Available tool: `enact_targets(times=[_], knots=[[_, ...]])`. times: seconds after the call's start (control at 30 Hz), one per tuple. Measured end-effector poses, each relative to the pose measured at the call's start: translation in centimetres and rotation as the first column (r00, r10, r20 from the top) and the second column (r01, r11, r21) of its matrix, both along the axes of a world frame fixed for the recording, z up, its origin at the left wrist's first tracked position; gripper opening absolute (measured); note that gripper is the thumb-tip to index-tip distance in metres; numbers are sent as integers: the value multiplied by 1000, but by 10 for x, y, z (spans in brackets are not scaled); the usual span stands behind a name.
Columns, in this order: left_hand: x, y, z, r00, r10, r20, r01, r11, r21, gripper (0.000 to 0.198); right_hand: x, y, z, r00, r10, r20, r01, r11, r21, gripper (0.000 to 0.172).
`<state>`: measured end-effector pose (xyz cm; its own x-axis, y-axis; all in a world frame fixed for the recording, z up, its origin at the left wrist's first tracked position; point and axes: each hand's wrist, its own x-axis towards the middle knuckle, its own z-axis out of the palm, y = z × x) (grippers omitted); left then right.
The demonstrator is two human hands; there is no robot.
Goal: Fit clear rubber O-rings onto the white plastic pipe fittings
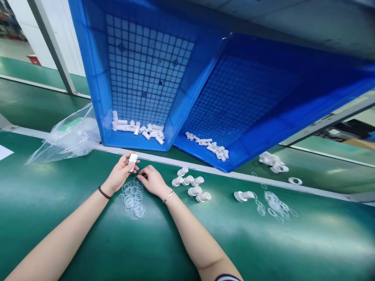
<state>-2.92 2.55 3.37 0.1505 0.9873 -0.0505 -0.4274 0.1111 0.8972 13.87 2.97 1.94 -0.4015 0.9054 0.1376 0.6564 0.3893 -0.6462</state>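
Forearms enter from the near edge, both cut off by the frame, and converge toward the middle of the green bench point(58, 218). A dark bracelet is worn on the left wrist, a thin bangle on the right. The left hand point(119, 174) is raised slightly, its fingers closed around a small white cap point(133, 159), whose lower part is hidden by the fingertips. The right hand point(151, 180) lies palm down, fingertips pinched together at the far edge of a pile of clear rings point(132, 199); whether a ring is actually caught between them cannot be made out. The two hands are nearly touching. Just right of the right hand, a cluster of white caps point(191, 185) lies on the bench, and farther right a single fitting point(243, 195) is seen beside a second scatter of rings point(275, 205), thin and hard to count. Beyond the hands, two tilted blue crates are propped: the left crate point(137, 78) and the right crate point(263, 97) each hold white parts at the low edge. A crumpled plastic bag point(68, 136) lies far left, its contents unclear.
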Motion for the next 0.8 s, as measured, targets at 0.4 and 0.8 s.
enact_targets(times=[0.4,0.8], knots=[[-2,1,-10,854,-47,-517,107,990,86,46,9,-2,17,966,-147,-214,165,984,67,10],[5,-14,2,621,21,-784,353,885,303,16,12,1,15,914,-83,-398,-6,976,-216,7]])
